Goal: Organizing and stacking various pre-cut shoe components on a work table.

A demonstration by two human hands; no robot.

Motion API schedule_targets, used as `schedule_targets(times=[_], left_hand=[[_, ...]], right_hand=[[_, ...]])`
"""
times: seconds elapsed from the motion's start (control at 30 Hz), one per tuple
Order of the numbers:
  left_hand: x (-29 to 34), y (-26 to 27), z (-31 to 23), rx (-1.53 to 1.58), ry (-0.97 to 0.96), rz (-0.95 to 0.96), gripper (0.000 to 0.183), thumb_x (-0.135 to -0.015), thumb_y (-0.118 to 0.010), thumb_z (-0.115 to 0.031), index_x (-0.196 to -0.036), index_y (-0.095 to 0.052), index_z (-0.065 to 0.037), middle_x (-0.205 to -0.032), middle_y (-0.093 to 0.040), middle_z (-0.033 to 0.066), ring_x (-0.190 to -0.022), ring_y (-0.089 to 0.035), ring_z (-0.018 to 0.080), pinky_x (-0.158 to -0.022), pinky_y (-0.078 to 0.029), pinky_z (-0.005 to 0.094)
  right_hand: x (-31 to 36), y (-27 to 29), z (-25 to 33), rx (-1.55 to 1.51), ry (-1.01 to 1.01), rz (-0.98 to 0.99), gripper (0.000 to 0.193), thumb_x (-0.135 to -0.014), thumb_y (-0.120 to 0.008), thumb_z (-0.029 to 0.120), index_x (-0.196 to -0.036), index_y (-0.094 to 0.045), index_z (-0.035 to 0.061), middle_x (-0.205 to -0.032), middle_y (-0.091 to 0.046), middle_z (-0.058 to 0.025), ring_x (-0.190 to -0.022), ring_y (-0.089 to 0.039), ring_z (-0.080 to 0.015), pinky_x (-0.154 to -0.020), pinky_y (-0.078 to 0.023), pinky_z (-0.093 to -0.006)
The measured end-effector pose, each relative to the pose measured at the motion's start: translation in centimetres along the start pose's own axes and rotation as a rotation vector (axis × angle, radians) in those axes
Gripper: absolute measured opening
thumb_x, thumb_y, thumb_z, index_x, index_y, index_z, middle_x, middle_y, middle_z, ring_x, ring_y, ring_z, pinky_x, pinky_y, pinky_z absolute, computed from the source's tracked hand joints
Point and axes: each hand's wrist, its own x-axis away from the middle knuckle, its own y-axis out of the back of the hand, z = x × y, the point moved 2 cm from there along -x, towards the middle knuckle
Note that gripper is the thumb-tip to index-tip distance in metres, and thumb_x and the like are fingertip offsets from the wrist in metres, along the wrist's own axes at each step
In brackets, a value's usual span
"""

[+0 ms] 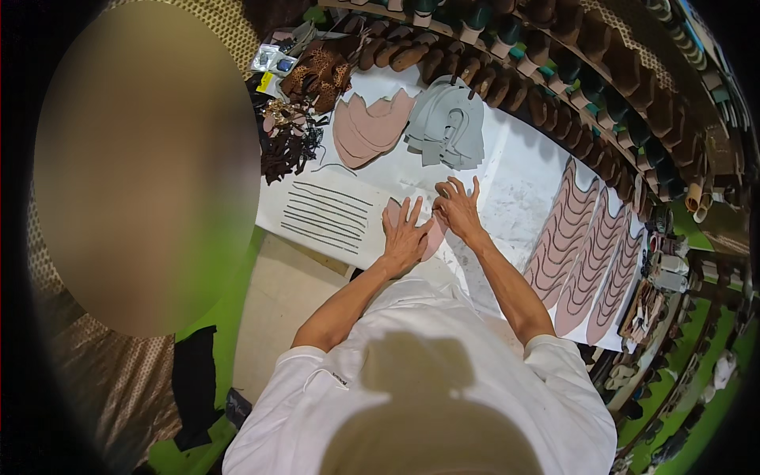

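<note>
Pink leather piece (431, 236) lay flat on the white table (522, 190), straight ahead of me and under both hands, its long axis slanting from near right to far left. My left hand (404, 233) pressed it with fingers spread wide; my right hand (457, 207), also spread, touched its far right edge. Dark strips (324, 215) lay to the left, well apart.

Head camera looks steeply down onto the worktable (514, 174).
</note>
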Motion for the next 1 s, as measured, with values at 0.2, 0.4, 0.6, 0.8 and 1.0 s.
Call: schedule_targets(times=[0.2, 0.4, 0.6, 0.8, 1.0], left_hand=[[0.2, -0.3, 0.0, 0.052, 0.013, -0.026, 0.045, -0.092, -0.064, -0.023, -0.136, -0.068, -0.021, -0.172, -0.02, 0.0175, -0.158, -0.012, 0.042, -0.114, -0.007, 0.077], [-0.4, -0.5, 0.0, 0.194, 0.066, -0.076, 0.037, -0.091, -0.065, -0.022, -0.126, -0.074, -0.017, -0.171, -0.022, 0.0187, -0.157, -0.013, 0.0432, -0.113, -0.006, 0.0769], [-1.0, -0.2, -0.1, 0.172, 0.053, -0.117, 0.036, -0.093, -0.062, -0.019, -0.127, -0.073, -0.017, -0.172, -0.021, 0.0184, -0.157, -0.015, 0.0415, -0.114, -0.006, 0.0754], [-1.3, 0.2, -0.3, 0.047, 0.047, -0.092, 0.042, -0.094, -0.061, -0.017, -0.135, -0.07, -0.022, -0.172, -0.022, 0.0164, -0.158, -0.015, 0.0405, -0.114, -0.008, 0.076], [-1.6, -0.1, 0.1, -0.008, 0.018, -0.101, 0.04, -0.093, -0.063, -0.019, -0.131, -0.072, -0.023, -0.171, -0.023, 0.0164, -0.157, -0.016, 0.0407, -0.114, -0.01, 0.0769]], right_hand=[[-0.3, 0.2, 0.1, -0.006, -0.098, -0.01, 0.014, -0.077, -0.08, 0.022, -0.09, -0.077, 0.0163, -0.136, -0.06, -0.0028, -0.143, -0.042, -0.0317, -0.12, -0.006, -0.0738], [1.4, 0.1, -0.6, -0.108, -0.219, -0.105, 0.021, -0.079, -0.08, 0.03, -0.096, -0.081, 0.017, -0.137, -0.06, -0.0047, -0.141, -0.044, -0.0317, -0.119, -0.009, -0.0735], [2.4, -0.1, 0.1, -0.038, -0.163, -0.161, 0.022, -0.085, -0.079, 0.035, -0.096, -0.084, 0.017, -0.135, -0.063, -0.0056, -0.137, -0.049, -0.0312, -0.12, -0.01, -0.0708], [2.5, -0.7, -0.1, -0.066, -0.192, -0.154, 0.018, -0.085, -0.078, 0.03, -0.092, -0.083, 0.0134, -0.133, -0.064, -0.0058, -0.136, -0.05, -0.0308, -0.12, -0.01, -0.0706], [1.6, -0.3, -1.0, -0.16, -0.198, -0.138, 0.014, -0.08, -0.078, 0.023, -0.083, -0.077, 0.0098, -0.134, -0.062, -0.0057, -0.137, -0.048, -0.0333, -0.119, -0.01, -0.0718]])
